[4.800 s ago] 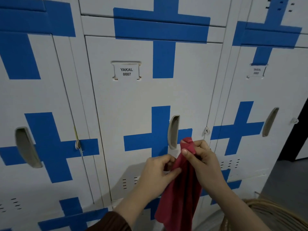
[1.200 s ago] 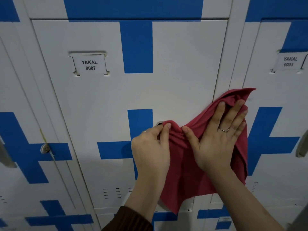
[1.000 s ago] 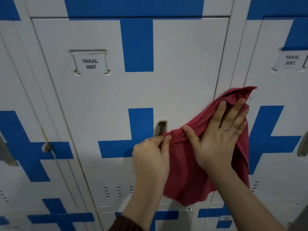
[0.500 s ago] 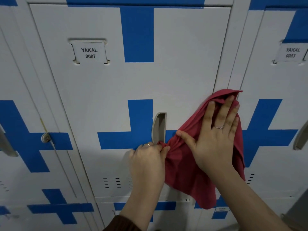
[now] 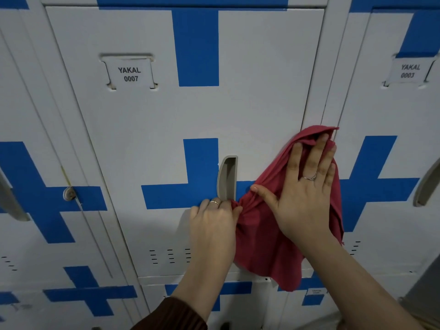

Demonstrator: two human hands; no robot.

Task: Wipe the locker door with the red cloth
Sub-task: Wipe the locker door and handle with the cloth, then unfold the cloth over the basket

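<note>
At the right edge of the locker door (image 5: 166, 120) marked 0007, about mid-height: red cloth (image 5: 262, 234) pressed flat to the metal under the right hand (image 5: 302, 191), fingers straight and spread. Just left of it, below the recessed handle (image 5: 227, 179), left hand (image 5: 212, 225) pinching a bunched corner of the same cloth, fingers curled. Upper fold lying across the seam onto the frame at right; lower tail hanging loose past the door's bottom edge. Likely trouble, by judgement: fold snagging in that seam or on the handle's rim if dragged left under pressure; cloth bunching rather than sliding while pinned at one corner; left and upper door missed if strokes kept short. Count: one cloth, two hands, two rings, one handle on this door plus parts of two more at far left and far right, two name labels (image 5: 129, 73).
</note>
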